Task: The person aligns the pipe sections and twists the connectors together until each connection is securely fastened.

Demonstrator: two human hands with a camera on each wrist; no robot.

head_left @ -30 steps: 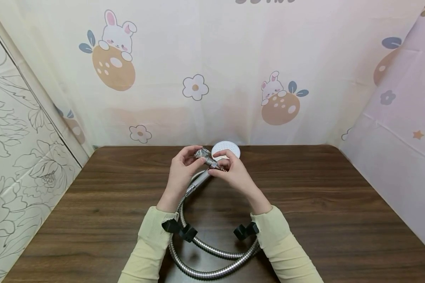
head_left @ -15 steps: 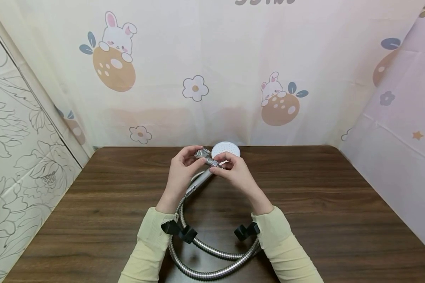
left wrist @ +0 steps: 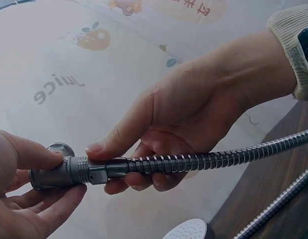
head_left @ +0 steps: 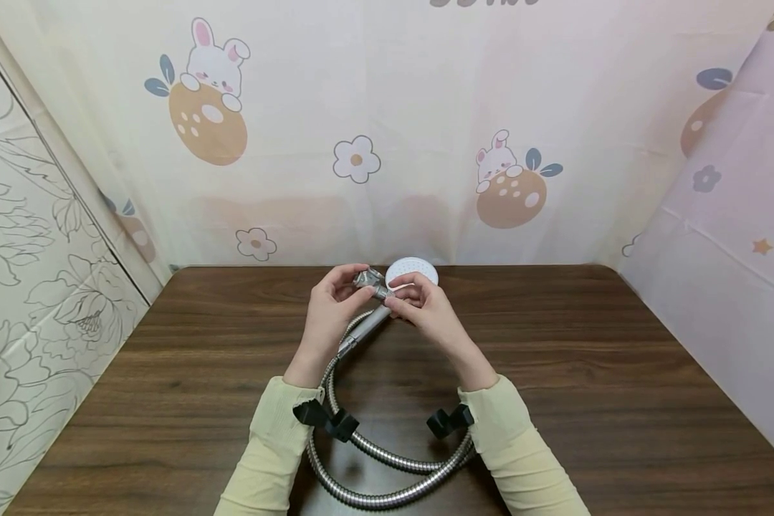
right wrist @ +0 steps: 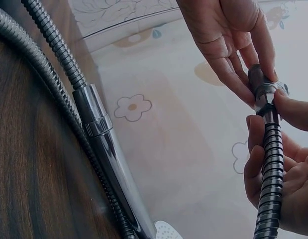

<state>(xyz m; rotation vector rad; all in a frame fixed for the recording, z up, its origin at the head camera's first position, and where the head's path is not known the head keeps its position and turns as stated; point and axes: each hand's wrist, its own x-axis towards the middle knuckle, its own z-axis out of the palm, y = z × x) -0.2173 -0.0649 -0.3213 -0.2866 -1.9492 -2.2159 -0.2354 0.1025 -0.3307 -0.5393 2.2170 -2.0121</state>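
Observation:
My left hand [head_left: 327, 309] grips a small silver metal fitting [left wrist: 53, 175] with a threaded collar and a round side knob. My right hand [head_left: 431, 315] pinches the nut [left wrist: 98, 174] on the end of a ribbed metal shower hose [left wrist: 218, 160], thumb on one side and curled fingers on the other. Fitting and nut meet in line at the threads; some thread shows between them in the left wrist view. Just beyond and below the hands lies the hand shower, with its white spray face [head_left: 411, 269] and silver handle [right wrist: 111, 154], joined to the hose's other end.
The hose lies in a loop [head_left: 380, 502] on the dark wood table [head_left: 168, 401], beneath both forearms. A patterned curtain [head_left: 297, 107] hangs behind the table's far edge. Black wrist mounts [head_left: 327, 421] are on both sleeves.
My right thumb and fingers have shifted slightly up and left, nearer the fitting, covering more of the nut. The left hand keeps its place and the hand shower stays put.

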